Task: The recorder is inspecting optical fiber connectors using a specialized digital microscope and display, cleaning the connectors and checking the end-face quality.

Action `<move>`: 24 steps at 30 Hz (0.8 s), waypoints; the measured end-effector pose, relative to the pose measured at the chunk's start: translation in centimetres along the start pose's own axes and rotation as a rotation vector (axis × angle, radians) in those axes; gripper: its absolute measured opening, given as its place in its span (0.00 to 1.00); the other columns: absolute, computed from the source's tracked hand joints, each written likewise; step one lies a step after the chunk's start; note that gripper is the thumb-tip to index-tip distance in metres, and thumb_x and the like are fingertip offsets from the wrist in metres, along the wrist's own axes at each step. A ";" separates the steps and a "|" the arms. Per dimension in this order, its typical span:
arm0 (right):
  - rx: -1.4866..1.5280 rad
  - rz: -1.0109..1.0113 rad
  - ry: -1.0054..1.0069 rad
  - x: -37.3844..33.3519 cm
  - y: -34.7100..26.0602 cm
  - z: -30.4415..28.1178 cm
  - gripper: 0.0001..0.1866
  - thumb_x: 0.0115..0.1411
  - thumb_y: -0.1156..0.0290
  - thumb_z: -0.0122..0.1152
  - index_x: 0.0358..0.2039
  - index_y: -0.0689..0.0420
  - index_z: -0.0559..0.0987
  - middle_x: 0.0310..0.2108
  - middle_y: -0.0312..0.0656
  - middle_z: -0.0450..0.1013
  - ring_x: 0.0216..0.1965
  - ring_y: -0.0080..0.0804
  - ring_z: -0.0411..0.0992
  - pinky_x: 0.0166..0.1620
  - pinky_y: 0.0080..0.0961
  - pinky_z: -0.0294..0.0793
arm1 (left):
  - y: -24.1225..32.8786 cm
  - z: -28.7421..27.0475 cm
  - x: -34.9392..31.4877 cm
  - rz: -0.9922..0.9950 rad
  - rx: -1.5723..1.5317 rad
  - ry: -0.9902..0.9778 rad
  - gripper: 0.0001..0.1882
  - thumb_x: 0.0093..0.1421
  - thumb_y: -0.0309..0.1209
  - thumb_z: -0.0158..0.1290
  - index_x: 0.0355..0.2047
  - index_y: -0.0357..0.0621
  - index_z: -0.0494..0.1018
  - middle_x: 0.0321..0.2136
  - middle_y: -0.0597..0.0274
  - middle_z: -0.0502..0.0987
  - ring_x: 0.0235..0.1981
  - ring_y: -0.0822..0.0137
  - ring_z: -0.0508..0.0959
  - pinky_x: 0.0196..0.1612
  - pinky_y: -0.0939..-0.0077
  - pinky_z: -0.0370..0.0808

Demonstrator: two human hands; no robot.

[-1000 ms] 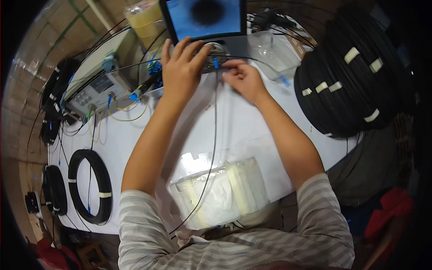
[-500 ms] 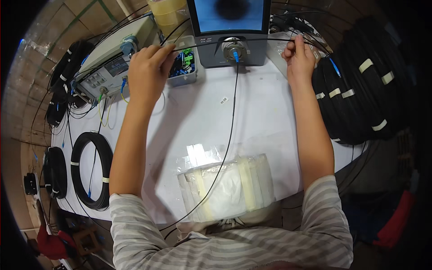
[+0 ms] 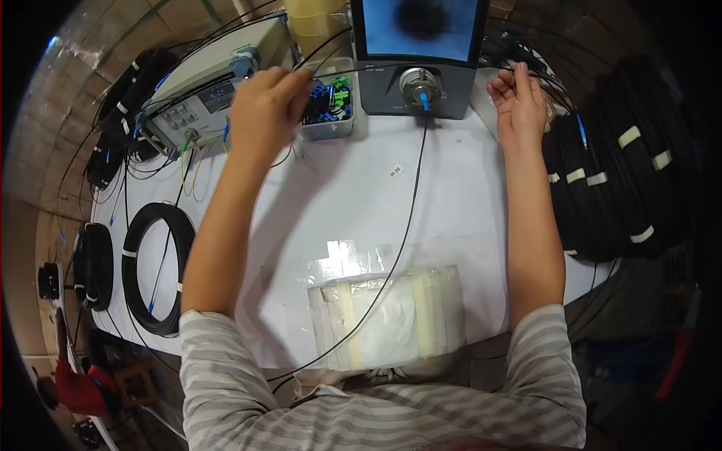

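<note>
My left hand [image 3: 265, 105] pinches a thin black cable [image 3: 391, 255] near a small clear box of blue and green connectors [image 3: 331, 105]. My right hand [image 3: 517, 101] grips the same cable at the far right, so it stretches between both hands in front of a grey inspection unit [image 3: 418, 89] with a screen [image 3: 421, 28]. A blue connector [image 3: 423, 100] is plugged into the unit's round port. From it a black cable runs down the white table [image 3: 338, 195] over a clear plastic bag [image 3: 387, 316].
A grey test instrument [image 3: 203, 94] with yellow and blue leads stands at the back left. Coiled black cables lie at the left [image 3: 154, 267] and a stack of taped coils [image 3: 617, 173] at the right. A yellowish container [image 3: 316, 19] stands behind.
Both hands moved apart from the middle by the unit, left hand to the left and right hand to the right, stretching the cable between them.
</note>
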State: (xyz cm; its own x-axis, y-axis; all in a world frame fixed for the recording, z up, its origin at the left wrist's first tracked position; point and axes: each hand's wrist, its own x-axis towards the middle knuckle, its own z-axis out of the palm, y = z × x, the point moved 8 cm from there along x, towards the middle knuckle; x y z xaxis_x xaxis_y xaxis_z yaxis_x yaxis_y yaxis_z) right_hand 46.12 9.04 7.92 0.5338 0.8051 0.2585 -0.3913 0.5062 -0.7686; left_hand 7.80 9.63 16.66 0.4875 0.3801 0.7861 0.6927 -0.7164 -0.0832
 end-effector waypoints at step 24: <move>0.052 0.085 0.215 1.1 0.0 -3.6 0.10 0.70 0.64 0.64 0.40 0.58 0.76 0.37 0.43 0.79 0.38 0.34 0.80 0.47 0.37 0.84 | 1.2 -3.4 -3.9 -0.157 -0.142 -0.230 0.09 0.64 0.30 0.62 0.44 0.45 0.84 0.25 0.57 0.77 0.22 0.61 0.77 0.27 0.69 0.73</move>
State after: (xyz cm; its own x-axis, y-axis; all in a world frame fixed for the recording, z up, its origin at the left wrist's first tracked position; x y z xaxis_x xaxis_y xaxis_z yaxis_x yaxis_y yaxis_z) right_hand 49.37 8.81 6.11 0.6427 0.7638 0.0595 -0.4766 0.4594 -0.7496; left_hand 4.98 5.29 15.57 0.4987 0.6034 0.6223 0.6958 -0.7068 0.1276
